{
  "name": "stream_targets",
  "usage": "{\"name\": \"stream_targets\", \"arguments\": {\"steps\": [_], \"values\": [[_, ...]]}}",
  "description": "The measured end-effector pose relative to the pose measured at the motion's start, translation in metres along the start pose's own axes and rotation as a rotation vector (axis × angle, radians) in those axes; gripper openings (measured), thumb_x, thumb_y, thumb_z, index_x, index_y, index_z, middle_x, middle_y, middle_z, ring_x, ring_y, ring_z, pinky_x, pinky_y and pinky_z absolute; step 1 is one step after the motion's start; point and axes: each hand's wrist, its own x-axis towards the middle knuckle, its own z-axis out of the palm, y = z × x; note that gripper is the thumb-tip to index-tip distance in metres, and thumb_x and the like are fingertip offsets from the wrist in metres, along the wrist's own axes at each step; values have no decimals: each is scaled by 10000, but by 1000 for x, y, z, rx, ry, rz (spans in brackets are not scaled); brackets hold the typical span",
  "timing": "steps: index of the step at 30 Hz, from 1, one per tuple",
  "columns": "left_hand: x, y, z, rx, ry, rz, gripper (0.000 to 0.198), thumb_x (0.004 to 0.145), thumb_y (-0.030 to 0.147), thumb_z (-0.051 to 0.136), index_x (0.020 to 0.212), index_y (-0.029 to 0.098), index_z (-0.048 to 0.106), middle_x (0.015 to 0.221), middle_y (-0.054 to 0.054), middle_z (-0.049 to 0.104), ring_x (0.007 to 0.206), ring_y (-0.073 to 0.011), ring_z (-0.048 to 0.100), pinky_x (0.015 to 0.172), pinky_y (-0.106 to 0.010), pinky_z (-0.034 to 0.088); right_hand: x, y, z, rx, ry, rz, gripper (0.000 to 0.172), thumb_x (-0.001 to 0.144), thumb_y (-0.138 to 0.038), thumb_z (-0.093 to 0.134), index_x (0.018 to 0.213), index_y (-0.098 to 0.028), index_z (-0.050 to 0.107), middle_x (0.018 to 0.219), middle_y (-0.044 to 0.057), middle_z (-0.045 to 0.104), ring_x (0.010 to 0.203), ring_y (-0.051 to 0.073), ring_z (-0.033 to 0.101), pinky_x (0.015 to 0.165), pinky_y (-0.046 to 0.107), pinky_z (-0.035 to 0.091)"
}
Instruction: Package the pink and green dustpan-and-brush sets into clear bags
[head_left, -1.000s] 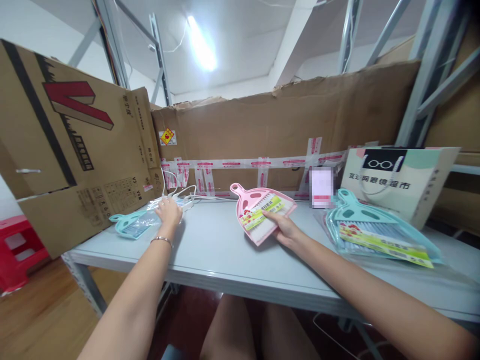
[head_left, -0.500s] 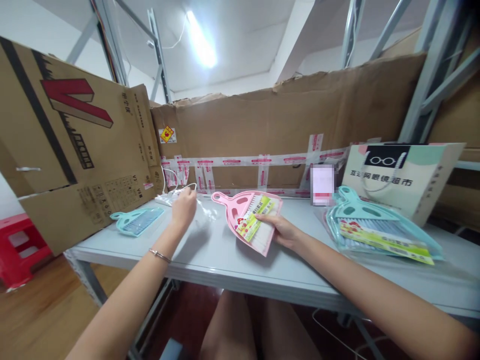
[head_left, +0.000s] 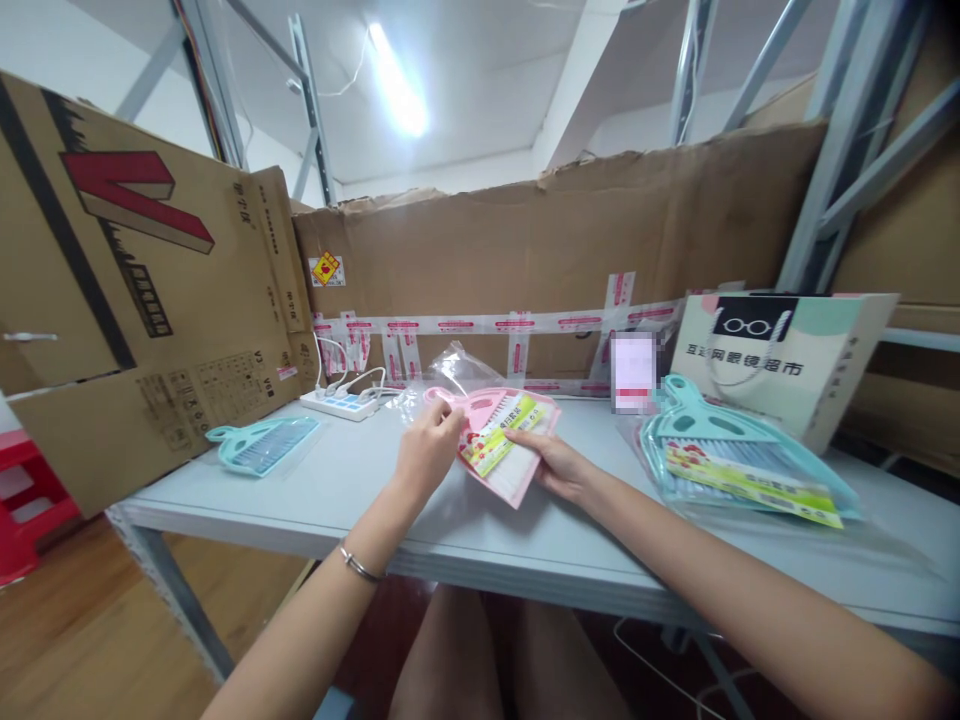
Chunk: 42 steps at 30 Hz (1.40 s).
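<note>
A pink dustpan (head_left: pixel 493 402) with a small brush and a yellow-green printed card band (head_left: pixel 498 440) is held tilted above the table. My right hand (head_left: pixel 559 465) grips its right side, thumb on the card and fingers underneath. At the pan's handle end, my left hand (head_left: pixel 431 445) is closed, its fingertips pinched on a clear plastic bag (head_left: pixel 456 368). The bag puffs up behind the handle; how far it covers the pan is hard to make out.
Light-blue dustpan sets in clear wrap lie at the right (head_left: pixel 720 425) and a smaller blue dustpan (head_left: pixel 266 445) at the left. Behind are a power strip (head_left: pixel 341 403), a phone-like pixelated object (head_left: pixel 634 372), a paper bag (head_left: pixel 847 350) and cardboard walls (head_left: pixel 450 250).
My left hand has moved right from near the power strip to the pink dustpan's handle, bringing the clear bag along. My right hand keeps its grip on the dustpan.
</note>
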Motion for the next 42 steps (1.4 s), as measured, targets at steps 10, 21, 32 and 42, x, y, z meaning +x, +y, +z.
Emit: {"name": "stream_targets", "arguments": {"steps": [10,21,32,42], "values": [[-9,15,1,-108,-48,22,269,898,276,372,1008,265,618,915,-60,568,811,-164,510,588,-229,374,5,2,-4,62,118,-85,236,711,-98,625,935,-170,602,908,36,712,886,193,666,863,344,520],[-20,32,9,-548,273,-272,680,741,431,622,1328,238,338,1334,-137,374,1227,-287,352,979,-416,302,2,-2,3,150,219,-144,233,705,-71,622,899,-198,607,864,-6,711,879,179,663,859,312,531],[-14,35,21,-1708,-171,-599,550,564,353,773,1018,106,583,1078,-140,648,960,-263,613,806,-341,497,-3,-7,4,99,151,-16,177,761,-119,581,935,-146,598,855,49,713,807,180,675,775,304,557],[-23,-6,8,-1624,-291,-630,541,537,312,798,995,111,591,988,-121,688,836,-236,653,695,-292,514,1,-17,-24,-520,413,31,320,668,-424,699,750,-133,593,490,-11,573,340,50,423,258,143,249]]}}
